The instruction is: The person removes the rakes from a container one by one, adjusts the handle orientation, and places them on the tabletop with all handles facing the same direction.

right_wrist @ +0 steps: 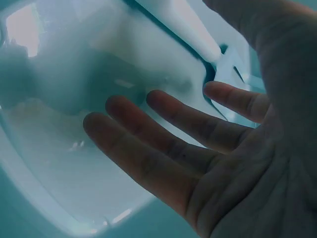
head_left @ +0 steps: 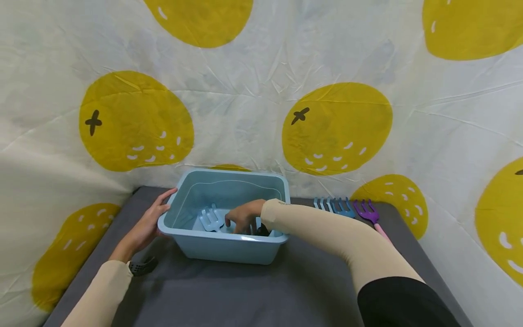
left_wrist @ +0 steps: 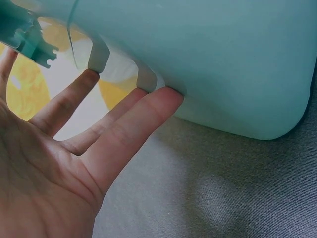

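Observation:
A light blue plastic basin (head_left: 233,247) stands on the grey surface. Inside it lies a light blue toy hand fork (head_left: 211,219), tines towards the far wall. My left hand (head_left: 146,222) is at the basin's left side; in the left wrist view, straight fingertips (left_wrist: 171,96) touch the outer wall below the rim. My right hand (head_left: 244,217) reaches down into the basin, just right of the fork, with nothing between its fingers. The right wrist view shows those fingers (right_wrist: 163,148) spread over the basin floor, beside a pale tool handle (right_wrist: 185,29).
To the right of the basin, partly behind my right sleeve (head_left: 318,227), a light blue fork (head_left: 323,204), a blue fork (head_left: 344,208) and a purple fork (head_left: 367,211) lie in a row. A white curtain with yellow fruit shapes (head_left: 337,129) hangs close behind.

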Demonstrator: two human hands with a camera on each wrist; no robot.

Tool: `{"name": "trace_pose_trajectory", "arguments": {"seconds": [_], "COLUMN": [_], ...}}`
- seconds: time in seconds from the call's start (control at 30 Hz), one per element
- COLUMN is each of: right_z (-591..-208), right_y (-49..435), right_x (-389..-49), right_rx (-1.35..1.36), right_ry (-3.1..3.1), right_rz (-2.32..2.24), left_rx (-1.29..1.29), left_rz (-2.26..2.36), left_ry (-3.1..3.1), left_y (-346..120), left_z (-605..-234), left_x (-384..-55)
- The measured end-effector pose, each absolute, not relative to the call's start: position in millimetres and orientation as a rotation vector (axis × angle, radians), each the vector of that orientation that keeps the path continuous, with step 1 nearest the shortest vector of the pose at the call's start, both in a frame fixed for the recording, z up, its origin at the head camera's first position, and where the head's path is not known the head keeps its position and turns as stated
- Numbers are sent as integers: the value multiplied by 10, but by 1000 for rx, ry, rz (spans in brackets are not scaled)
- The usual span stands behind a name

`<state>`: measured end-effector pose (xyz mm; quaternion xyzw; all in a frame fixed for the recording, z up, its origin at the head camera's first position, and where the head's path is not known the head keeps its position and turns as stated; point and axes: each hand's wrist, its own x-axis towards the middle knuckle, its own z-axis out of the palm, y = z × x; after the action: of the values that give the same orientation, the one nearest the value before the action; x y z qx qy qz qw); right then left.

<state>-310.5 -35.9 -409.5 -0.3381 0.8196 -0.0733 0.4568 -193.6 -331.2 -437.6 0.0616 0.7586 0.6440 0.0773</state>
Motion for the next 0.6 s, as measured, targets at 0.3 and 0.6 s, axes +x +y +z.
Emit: {"name": "trace_pose_trajectory", "arguments": {"seconds": [0.3, 0.6], "right_z": [-4191, -4200], "right_y": [-435, -489], "right_x": [-3025, -2937], "right_rx": [-911, -944], "right_ry": [2023, 2022], "right_rz": [-120, -126], "left_rx": [188, 191], "left_rz": [1949, 1953], "left_ry": [2257, 2260], "left_y": [-3316, -3312], "left_z": [-4367, -4361], "left_x": [-1928, -1915]}}
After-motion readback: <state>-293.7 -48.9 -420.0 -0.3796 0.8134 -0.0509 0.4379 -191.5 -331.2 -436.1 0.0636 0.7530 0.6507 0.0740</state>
